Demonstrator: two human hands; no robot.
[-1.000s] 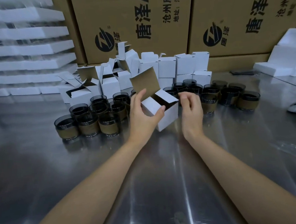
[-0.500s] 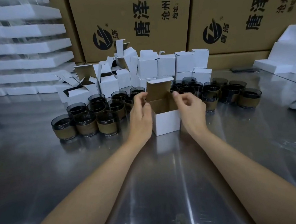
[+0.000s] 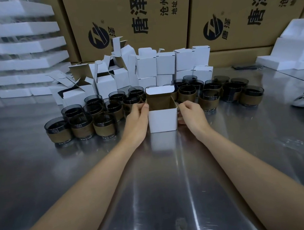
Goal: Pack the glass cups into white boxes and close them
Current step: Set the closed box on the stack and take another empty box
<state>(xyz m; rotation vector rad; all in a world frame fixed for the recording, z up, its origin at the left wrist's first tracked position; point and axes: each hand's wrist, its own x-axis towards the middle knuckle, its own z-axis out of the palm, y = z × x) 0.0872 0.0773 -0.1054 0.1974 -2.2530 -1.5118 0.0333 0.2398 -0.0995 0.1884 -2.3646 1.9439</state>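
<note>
Steel table point(image 3: 163, 178) in front of big brown cartons point(image 3: 128, 15), box-prep step going on.
White box point(image 3: 163, 120) is standing upright mid-table with its lid flap up; from this angle I can't really tell if anything's sitting inside. Left hand point(image 3: 136, 120) is gripping the box's left top edge, and right hand point(image 3: 191, 114) is pinching the box's right side flap. Glass cups point(image 3: 100, 123) are waiting just left, right and behind the box. Next, I'm guessing one hand needs freeing up to grab a cup and lower it in.
</note>
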